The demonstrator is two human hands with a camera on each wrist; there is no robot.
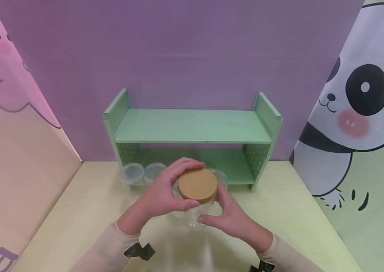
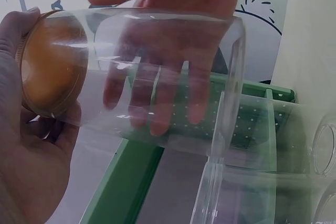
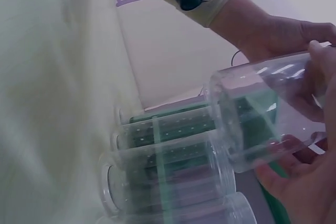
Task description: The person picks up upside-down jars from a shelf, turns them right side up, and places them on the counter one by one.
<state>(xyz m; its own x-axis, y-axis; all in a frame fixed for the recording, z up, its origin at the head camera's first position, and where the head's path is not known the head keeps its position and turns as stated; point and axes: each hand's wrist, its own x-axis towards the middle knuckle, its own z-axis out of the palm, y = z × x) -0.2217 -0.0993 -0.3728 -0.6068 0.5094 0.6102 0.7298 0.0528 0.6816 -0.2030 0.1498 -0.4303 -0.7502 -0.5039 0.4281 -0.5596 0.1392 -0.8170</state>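
Observation:
A clear jar [image 1: 192, 220] with a tan wood-look lid [image 1: 197, 184] is held upright above the table. My left hand [image 1: 161, 194] grips the lid from the left, fingers over its far edge and thumb along its near edge. On the right side my right hand [image 1: 230, 215] holds the jar's body, thumb in front and fingers behind. The left wrist view shows those fingers through the jar's wall [image 2: 105, 72]. The jar looks empty. In the right wrist view its bottom [image 3: 223, 121] is close to other clear jars [image 3: 173, 177].
Several clear jars [image 1: 132, 174] with translucent tops stand in a row before a green two-tier shelf [image 1: 192, 126]. My hands partly hide that row. The pale table [image 1: 86, 211] meets a purple back wall [image 1: 192, 56] and side walls with cartoon animals.

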